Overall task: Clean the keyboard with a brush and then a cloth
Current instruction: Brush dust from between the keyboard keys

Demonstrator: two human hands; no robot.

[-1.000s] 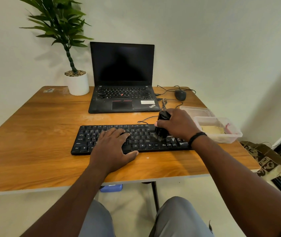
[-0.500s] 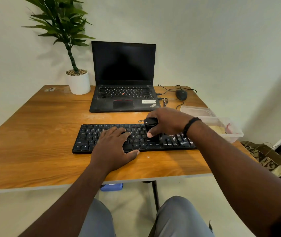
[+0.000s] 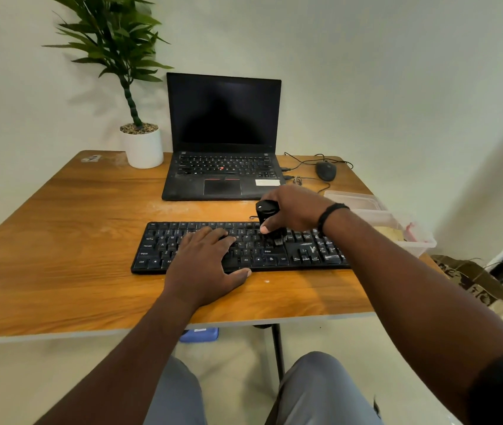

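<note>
Two hands at work: left hand (image 3: pixel 204 265) flat, pinning the keyboard (image 3: pixel 238 248) on the tabletop (image 3: pixel 60 240); right hand (image 3: pixel 296 210) gripping the brush (image 3: pixel 270 222), now back upright, bristles mid-keys. Brushing continues; no cloth yet.

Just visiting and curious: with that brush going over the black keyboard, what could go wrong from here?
1. White specks sit on the keyboard's right-hand keys; the brush in the right hand might sweep them between keys rather than off.
2. The left hand rests flat on the keys, so that patch could get missed.
</note>
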